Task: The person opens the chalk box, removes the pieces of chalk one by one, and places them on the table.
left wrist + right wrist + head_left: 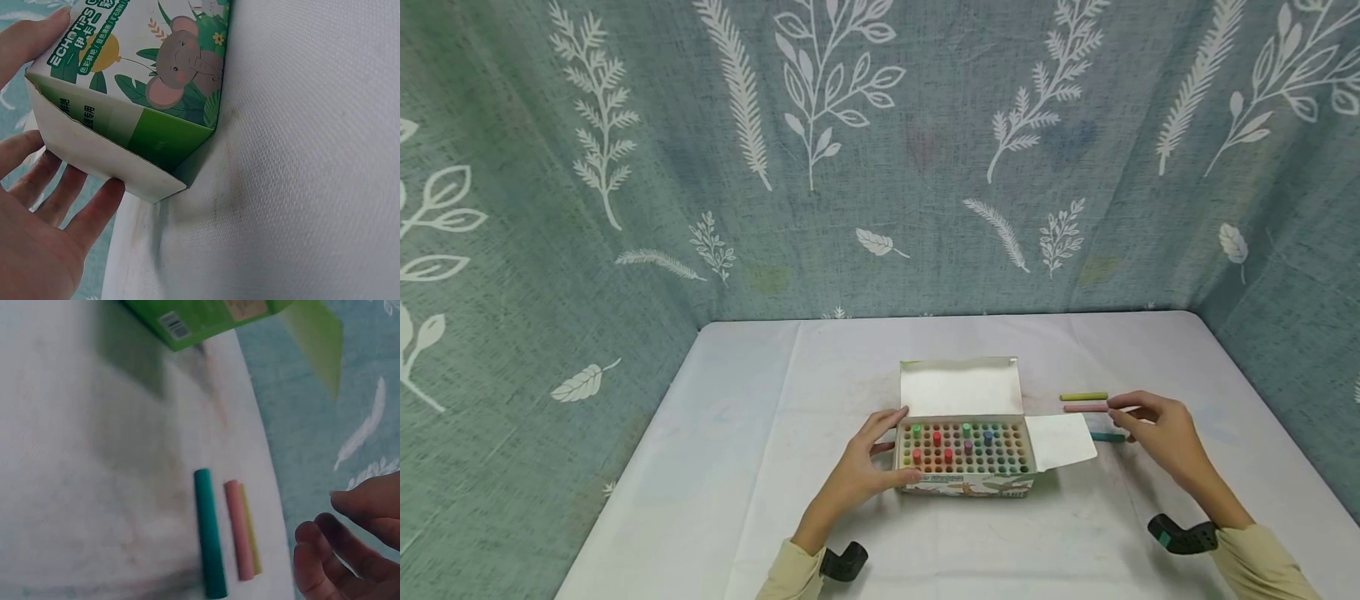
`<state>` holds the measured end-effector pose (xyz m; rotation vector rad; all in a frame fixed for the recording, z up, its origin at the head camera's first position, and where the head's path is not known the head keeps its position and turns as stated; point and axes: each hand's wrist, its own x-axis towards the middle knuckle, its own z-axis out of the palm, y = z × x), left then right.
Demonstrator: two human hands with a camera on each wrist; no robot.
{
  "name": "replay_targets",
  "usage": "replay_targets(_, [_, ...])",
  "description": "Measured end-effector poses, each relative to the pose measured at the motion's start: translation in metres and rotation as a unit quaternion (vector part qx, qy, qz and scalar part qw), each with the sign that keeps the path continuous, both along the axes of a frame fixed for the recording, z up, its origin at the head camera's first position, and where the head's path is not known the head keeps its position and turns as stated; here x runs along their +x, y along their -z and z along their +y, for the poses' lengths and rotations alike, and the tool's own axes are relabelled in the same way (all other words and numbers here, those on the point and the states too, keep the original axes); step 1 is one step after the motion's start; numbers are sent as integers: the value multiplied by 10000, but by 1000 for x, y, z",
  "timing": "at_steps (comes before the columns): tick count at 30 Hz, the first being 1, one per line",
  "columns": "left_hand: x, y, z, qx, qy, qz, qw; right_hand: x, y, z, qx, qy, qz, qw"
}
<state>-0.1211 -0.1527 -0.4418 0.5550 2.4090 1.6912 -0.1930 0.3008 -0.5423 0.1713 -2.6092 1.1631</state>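
A cardboard chalk box (966,483) stands on the table with its top open, several coloured sticks poking up from its grid of holes. My left hand (859,467) grips its left end, the thumb on the printed front and the fingers around the side flap (94,150). Right of the box lie a yellow-green chalk (1083,397), a pink chalk (1084,408) and a teal chalk (1107,437). My right hand (1167,435) is over their right ends. Seen from the right wrist, its thumb and bent fingers (312,569) stand apart from the chalks, holding nothing.
The box's lid (961,387) is raised at the back, and a white side flap (1060,442) sticks out toward the chalks. A white cloth covers the table (790,400). A leaf-patterned curtain (925,208) hangs behind and at both sides.
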Motion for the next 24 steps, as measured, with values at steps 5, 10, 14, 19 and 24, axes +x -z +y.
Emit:
replay_targets(5, [0,0,0,-9,13,-6,10000,10,-40,-20,-219,-375,297,9986])
replay_targets(10, [-1,0,0,10,-3,-8,10000,34,-102,-56,-293,-714,246,9967])
replay_targets(14, [0,0,0,-19,-29,-18,10000,43,-122,-73,-108,-915,452,9947])
replay_targets(19, [0,0,0,-25,-49,-14,10000,48,-133,-86,-121,-1198,543,9912])
replay_targets(24, [0,1,0,-3,-9,-15,10000,51,-141,-100,-19,-1381,710,9879])
